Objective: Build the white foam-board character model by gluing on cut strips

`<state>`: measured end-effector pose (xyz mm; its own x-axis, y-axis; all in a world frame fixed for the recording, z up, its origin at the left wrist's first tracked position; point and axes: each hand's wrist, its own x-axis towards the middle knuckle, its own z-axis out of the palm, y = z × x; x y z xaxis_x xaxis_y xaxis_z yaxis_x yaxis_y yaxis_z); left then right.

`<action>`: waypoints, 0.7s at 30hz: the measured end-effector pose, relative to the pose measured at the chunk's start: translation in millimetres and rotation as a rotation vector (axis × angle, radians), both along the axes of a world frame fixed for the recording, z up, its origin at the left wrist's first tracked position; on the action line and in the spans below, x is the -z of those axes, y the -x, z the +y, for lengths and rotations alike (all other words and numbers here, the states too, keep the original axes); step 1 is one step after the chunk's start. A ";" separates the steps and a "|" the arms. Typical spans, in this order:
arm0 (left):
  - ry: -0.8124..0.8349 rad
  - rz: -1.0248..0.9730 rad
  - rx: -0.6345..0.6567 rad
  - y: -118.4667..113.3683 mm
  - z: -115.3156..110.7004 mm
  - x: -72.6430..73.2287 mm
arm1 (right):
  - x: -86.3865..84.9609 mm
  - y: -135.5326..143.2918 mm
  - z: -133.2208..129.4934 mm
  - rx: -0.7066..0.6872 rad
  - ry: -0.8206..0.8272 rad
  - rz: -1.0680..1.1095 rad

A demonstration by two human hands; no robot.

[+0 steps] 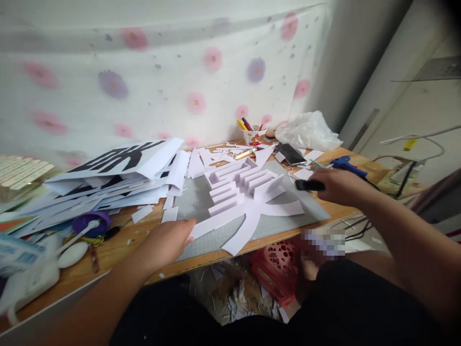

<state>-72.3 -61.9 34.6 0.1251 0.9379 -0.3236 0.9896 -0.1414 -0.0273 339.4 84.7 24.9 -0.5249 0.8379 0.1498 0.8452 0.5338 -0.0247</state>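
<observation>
Here the left hand lies flat beside foam letters; the right hand grips a black tool near the glue gun.

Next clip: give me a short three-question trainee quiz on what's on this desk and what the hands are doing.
1. True or false: the left hand rests on the white foam-board letter piece.
2. What does the right hand hold? A) scissors B) a black tool C) a cup
3. What colour is the glue gun behind the right hand?

Key: 1 true, it touches the piece's near-left end on the grey cutting mat. 2 B. 3 blue.
</observation>
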 end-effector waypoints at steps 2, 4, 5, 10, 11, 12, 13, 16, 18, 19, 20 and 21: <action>-0.003 0.014 0.009 0.2 0.3 -0.1 | -13.1 -0.6 -15.4 -0.088 0.020 0.412; -0.007 0.016 0.013 0.5 0.7 -0.1 | -22.9 10.8 -36.8 -0.243 0.136 0.830; -0.009 0.012 0.013 0.5 0.7 -0.2 | -25.9 21.4 -48.8 -0.320 0.186 0.950; 0.002 0.019 0.003 -0.8 -1.0 -1.3 | -26.7 92.8 -99.4 -0.575 0.309 0.909; 0.000 0.020 0.003 -0.6 -1.4 -0.9 | -25.1 104.8 -105.2 -0.599 0.338 0.903; -0.005 0.017 0.004 -0.1 -1.8 -0.2 | -23.2 114.9 -109.3 -0.618 0.360 0.903; -0.012 0.011 0.008 0.7 -2.1 0.8 | -21.1 123.2 -111.9 -0.635 0.372 0.907; -0.026 -0.013 0.018 3.7 -2.2 4.1 | -14.2 139.1 -113.4 -0.711 0.380 0.899; -0.025 -0.020 0.026 4.8 -1.5 5.1 | -10.6 145.3 -111.5 -0.799 0.394 0.875; -0.021 -0.019 0.028 4.8 -1.1 5.0 | -9.3 148.0 -110.3 -0.836 0.397 0.859; -0.017 -0.017 0.029 4.5 -0.6 4.6 | -8.4 150.4 -109.0 -0.859 0.398 0.842; -0.013 -0.014 0.029 4.1 -0.1 4.0 | -7.8 152.7 -107.9 -0.870 0.396 0.828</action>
